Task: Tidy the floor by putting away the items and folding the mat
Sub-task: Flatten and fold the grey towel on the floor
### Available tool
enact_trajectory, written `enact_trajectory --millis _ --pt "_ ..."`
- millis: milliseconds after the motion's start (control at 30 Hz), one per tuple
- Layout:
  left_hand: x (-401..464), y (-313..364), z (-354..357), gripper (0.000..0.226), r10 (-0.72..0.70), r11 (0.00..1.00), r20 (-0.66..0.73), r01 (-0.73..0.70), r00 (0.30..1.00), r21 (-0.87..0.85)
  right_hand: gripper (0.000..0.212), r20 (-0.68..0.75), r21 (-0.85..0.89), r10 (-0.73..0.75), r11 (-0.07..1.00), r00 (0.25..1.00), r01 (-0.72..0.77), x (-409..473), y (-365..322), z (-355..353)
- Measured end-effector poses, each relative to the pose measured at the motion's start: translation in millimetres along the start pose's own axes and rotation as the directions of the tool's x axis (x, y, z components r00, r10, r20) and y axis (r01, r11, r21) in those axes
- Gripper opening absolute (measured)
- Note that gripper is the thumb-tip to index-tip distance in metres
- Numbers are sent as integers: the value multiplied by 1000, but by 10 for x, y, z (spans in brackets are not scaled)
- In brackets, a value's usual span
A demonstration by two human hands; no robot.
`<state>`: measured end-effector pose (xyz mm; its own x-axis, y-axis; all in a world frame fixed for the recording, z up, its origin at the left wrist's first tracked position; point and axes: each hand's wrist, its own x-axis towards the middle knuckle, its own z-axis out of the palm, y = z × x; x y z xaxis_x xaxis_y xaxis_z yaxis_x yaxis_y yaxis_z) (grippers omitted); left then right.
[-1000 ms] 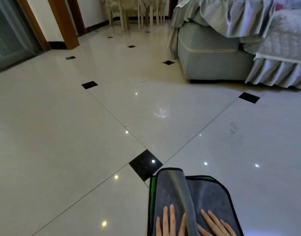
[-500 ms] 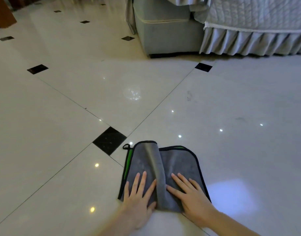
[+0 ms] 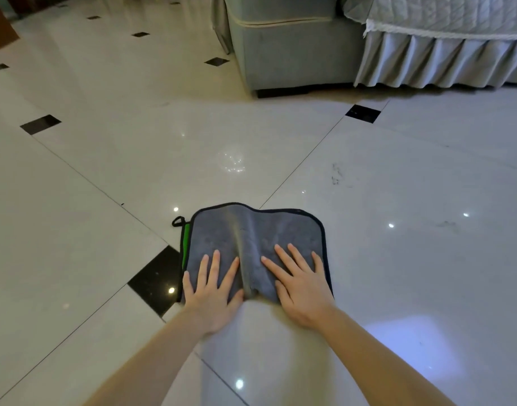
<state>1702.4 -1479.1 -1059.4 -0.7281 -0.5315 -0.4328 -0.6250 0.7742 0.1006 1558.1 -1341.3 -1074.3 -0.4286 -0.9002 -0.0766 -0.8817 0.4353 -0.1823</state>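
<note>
Pressing the mat (image 3: 251, 238) flat on the floor (image 3: 397, 177) with both palms, straight ahead of me. It's grey with a black edge, and a green strip shows along its left side by a small black hang loop (image 3: 178, 221). My left hand (image 3: 211, 291) lies on the left half, fingers straight and spread. My right hand (image 3: 302, 284) lies on the right half the same way: splayed, nothing pinched, nothing curled round the cloth. Both heels of the palms sit at the near edge, fingertips pointing away from me.

Key relation: a raised ridge (image 3: 245, 253) runs down the middle of the mat, from the far edge to the near edge, right between my two hands. That ridge points away from me, so it looks like the fold line. The two halves sit left and right of it, one under each hand, about equally near. Judging from that, the next fold goes sideways, one half over the other across the ridge. The right half looks the freer one, since the left edge carries the loop and the green layer already shows there, but I can't tell how many layers are under my palms.

No loose items visible near the mat. A grey sofa (image 3: 289, 45) stands well apart, far ahead.
</note>
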Motion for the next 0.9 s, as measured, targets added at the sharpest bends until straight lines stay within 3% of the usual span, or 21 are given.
enact_trajectory --millis 67,233,433,900 --pt "272 -39 -125 67 -37 999 7 37 999 -9 67 5 2 -10 1000 1000 10 316 53 -49" --pt "905 -102 -480 63 -87 995 14 88 996 -39 75 -21 -49 -26 998 999 25 1094 264 -155" --pt "1452 -180 -759 63 -151 986 -7 150 989 -78 51 -32 -54 21 998 999 -23 1762 368 -188" --pt "1348 -326 -779 62 -133 987 -23 130 991 -92 50 77 -60 69 996 995 -65 1836 54 -238"
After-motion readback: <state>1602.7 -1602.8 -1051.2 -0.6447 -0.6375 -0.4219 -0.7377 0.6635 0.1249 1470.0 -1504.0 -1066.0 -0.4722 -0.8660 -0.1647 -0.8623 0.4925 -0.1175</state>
